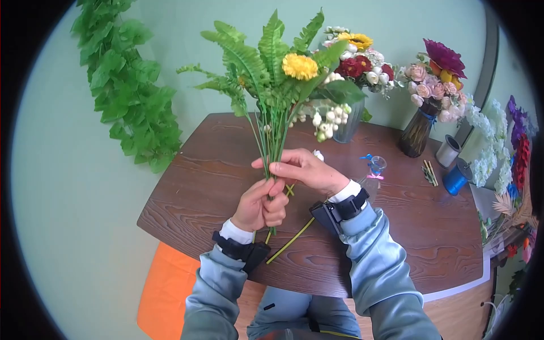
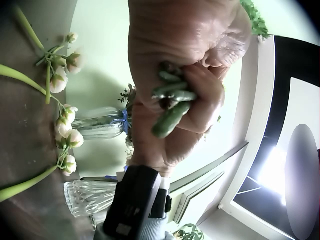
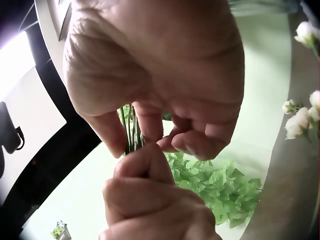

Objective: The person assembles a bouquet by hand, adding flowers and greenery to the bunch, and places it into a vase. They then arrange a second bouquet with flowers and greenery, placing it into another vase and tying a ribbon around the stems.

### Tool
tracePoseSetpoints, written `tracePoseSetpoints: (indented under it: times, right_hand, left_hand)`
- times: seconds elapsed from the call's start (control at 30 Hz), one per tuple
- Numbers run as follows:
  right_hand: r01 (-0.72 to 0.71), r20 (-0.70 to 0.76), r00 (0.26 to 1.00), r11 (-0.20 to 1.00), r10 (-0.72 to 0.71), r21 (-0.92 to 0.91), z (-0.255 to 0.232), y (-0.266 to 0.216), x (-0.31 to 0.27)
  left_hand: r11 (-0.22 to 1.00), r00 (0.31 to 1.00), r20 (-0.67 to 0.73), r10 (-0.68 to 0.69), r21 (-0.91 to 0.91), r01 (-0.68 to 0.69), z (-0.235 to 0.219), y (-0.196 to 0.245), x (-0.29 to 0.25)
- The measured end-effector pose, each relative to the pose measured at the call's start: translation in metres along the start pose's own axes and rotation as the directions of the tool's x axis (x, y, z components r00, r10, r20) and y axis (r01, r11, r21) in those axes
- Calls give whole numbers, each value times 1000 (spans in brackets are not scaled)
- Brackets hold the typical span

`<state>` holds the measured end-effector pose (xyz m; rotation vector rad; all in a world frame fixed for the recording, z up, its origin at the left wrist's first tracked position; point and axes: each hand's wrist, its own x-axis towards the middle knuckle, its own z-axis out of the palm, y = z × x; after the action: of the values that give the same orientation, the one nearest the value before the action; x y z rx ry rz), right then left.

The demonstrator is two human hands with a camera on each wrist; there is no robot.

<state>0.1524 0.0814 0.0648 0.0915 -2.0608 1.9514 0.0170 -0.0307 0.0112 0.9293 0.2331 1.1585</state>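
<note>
An upright bunch of artificial stems [image 1: 272,139] carries green fern leaves [image 1: 242,55], a yellow flower [image 1: 300,67] and white berries [image 1: 328,122]. My left hand [image 1: 262,207] grips the gathered stems low down, with its fingers curled round them. Just above it, my right hand [image 1: 313,171] holds the same stems between thumb and fingers. In the left wrist view the green stem ends [image 2: 172,117] poke out below the left fist. The right wrist view has the thin stems passing between the right thumb and fingers, directly over the left hand [image 3: 155,200].
Loose stems with pale buds [image 2: 63,127] lie on the brown table [image 1: 192,192], one green stem [image 1: 290,241] near the forearms. Behind stand a glass vase [image 1: 348,122] and a dark vase [image 1: 416,135] of flowers, with a blue spool [image 1: 458,177] at right. Ivy [image 1: 133,90] hangs left.
</note>
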Motion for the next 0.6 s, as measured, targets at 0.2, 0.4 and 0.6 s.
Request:
tracePoseSetpoints:
  times: [0.2,0.4,0.6]
  right_hand:
    - [57,-1,998,990,-57,-129,0,10,4]
    - [-3,-137,988,879,-71,-477,2,4,5]
    - [-100,-389,916,879,-102,-467,14,12,8]
  left_hand:
    - [994,997,38,-65,-85,68,-8,-2,-6]
    - [947,967,-230,110,319,-32,3,0,1]
    - [540,819,-243,520,837,-94,1,-10,11]
